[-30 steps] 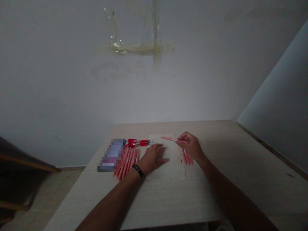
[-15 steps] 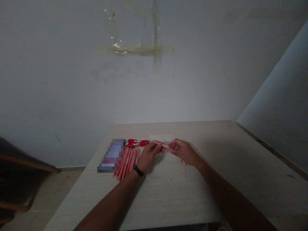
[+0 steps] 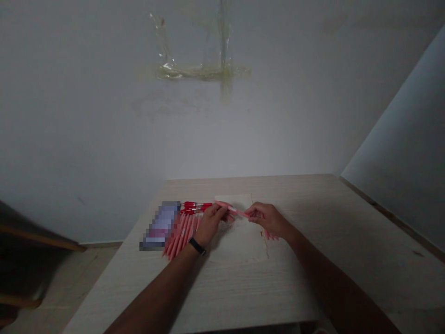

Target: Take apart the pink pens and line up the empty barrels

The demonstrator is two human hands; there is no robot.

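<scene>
Both my hands grip one pink pen (image 3: 237, 212) just above a sheet of paper (image 3: 243, 236) on the wooden table (image 3: 313, 278). My left hand (image 3: 211, 222), with a black band on the wrist, pinches the pen's left end. My right hand (image 3: 268, 219) pinches its right end. A row of pink pens (image 3: 181, 234) lies left of my left hand. A few more pink pens (image 3: 271, 235) lie partly hidden under my right hand.
Red and black pens (image 3: 195, 207) lie at the back beside a blurred flat box (image 3: 160, 224). A grey wall with tape marks stands behind the table. A dark chair (image 3: 21, 260) is at the far left. The table's right edge runs along a wall.
A second ago my left hand lay flat on the paper and my right hand alone held the pen. Now my left hand has risen and pinched the pen's other end.
</scene>
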